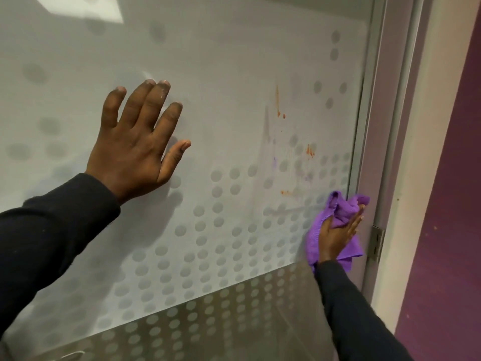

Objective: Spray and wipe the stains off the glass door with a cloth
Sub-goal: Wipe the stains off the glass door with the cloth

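Observation:
A frosted glass door [234, 61] with a pattern of grey dots fills the view. Orange stains [309, 151] and a faint purple smear mark its right side. My left hand [138, 142] lies flat against the glass at the left, fingers spread and straight. My right hand [335, 235] presses a crumpled purple cloth [343, 207] onto the glass near the door's right edge, below the stains. Its fingers look fairly straight over the cloth. No spray bottle is in view.
A grey metal door frame [385, 126] runs down the right, with a hinge [376, 244] just right of the cloth. Beyond it stand a cream jamb and a purple wall [447, 204]. The lower glass strip is clear rather than frosted.

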The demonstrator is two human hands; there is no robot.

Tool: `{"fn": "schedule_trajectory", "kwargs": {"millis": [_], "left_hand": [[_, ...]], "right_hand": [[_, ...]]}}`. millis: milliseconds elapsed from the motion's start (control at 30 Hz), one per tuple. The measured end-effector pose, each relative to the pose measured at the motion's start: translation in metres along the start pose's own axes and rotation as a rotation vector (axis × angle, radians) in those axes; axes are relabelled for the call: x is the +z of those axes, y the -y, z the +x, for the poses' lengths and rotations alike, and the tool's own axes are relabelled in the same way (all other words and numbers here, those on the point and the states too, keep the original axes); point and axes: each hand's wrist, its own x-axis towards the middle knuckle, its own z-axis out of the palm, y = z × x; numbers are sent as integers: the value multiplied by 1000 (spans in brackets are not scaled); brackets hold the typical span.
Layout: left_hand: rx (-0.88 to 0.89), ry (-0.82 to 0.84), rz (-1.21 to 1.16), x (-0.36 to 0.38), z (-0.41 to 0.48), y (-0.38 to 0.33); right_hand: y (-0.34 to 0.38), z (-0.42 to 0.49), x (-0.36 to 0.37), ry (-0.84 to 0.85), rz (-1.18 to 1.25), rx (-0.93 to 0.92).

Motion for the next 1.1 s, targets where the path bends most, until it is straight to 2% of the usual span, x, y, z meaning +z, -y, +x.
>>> {"fn": "schedule_trajectory", "kwargs": {"millis": [67, 167, 233, 300, 467, 533, 600, 667, 767, 1000, 1100], "left_hand": [[1, -3, -5, 0, 0, 0], [-1, 0, -15, 0, 0, 0], [-4, 2, -15, 0, 0, 0], [-4, 13, -19, -1, 0, 0], [-26, 60, -59, -4, 1, -1], [-28, 72, -62, -5, 1, -1], [-31, 79, -59, -5, 0, -1], [-31, 86, -57, -5, 1, -1], [-28, 97, -53, -6, 1, -1], [-29, 99, -61, -7, 1, -2], [-30, 98, -60, -7, 1, -1]], "right_hand": [[27, -36, 14, -23, 19, -32], [61, -127, 33, 6, 24, -258], [74, -194, 42, 155, -9, -476], [72, -238, 46, 311, -140, -681], [25, -203, 38, 397, -328, -986], [2, -169, 22, 425, -332, -908], [-23, -129, 3, 428, -287, -642], [-45, -88, -15, 342, -211, -399], [-63, -44, -31, 206, -187, -237], [-51, -83, -1, 32, -112, -18], [-2, -131, 21, 9, -95, -112]]}}
